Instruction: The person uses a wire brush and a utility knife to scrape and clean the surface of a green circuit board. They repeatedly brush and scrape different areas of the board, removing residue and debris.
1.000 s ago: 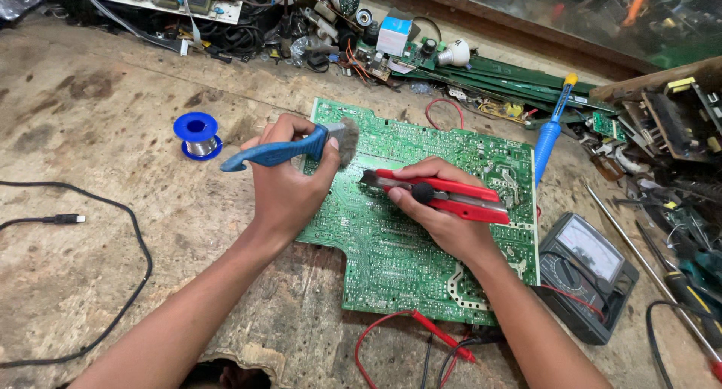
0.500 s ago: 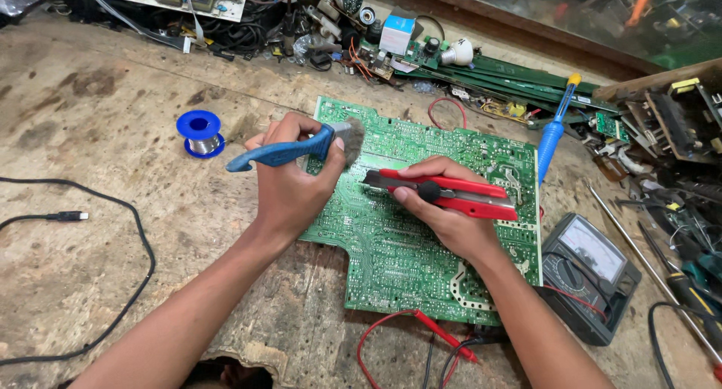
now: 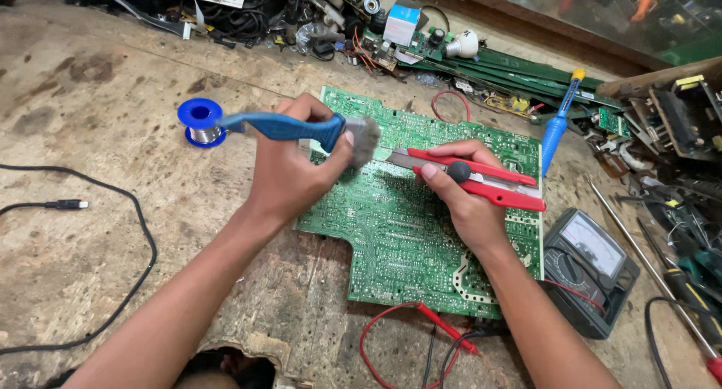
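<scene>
A worn, stained wooden tabletop (image 3: 98,110) fills the view — scuffed, with dark blotches and a broken hole at its near edge (image 3: 226,359). Along the far side lies a heap of wires and spare parts (image 3: 301,20), lit evenly — a dark wooden ledge (image 3: 526,24) runs behind.

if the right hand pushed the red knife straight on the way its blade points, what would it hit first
Most likely the brush head held by the left hand: the knife in the right hand points left at its bristles, though depth is hard to judge.
</scene>
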